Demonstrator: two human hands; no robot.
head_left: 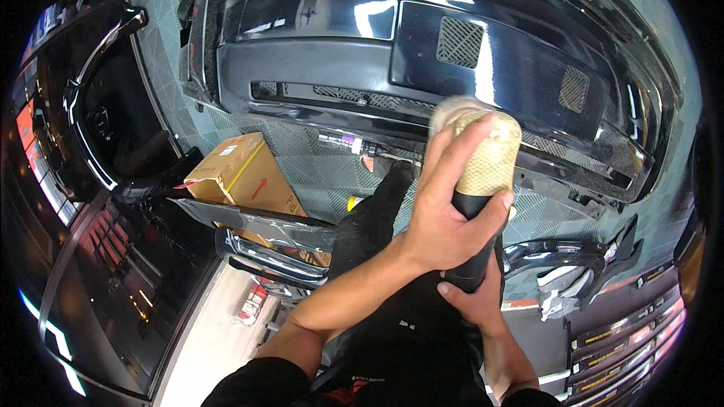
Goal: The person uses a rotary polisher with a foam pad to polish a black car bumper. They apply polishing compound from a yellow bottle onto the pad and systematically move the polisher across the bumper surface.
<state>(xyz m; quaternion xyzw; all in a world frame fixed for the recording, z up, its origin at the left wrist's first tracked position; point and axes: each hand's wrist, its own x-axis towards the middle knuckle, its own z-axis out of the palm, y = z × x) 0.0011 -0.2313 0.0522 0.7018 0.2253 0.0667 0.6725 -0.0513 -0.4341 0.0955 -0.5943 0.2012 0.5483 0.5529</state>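
Head cam: looks like you're on the buffing step. Your left hand (441,226) is wrapped over the polisher (489,169) near its head, and your right hand (486,298) has the back of the handle. Pad (450,111) is over the bumper (317,68)'s lower edge, can't tell if it's touching. I'd say next move needs a flat pad, light pressure and care around those slots.

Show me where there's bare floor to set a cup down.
Patterned floor lies bare between the cardboard box, black car panel and trouser leg. It's crowded below and right of the polisher, where greyish cloth lies beside a curved black part.
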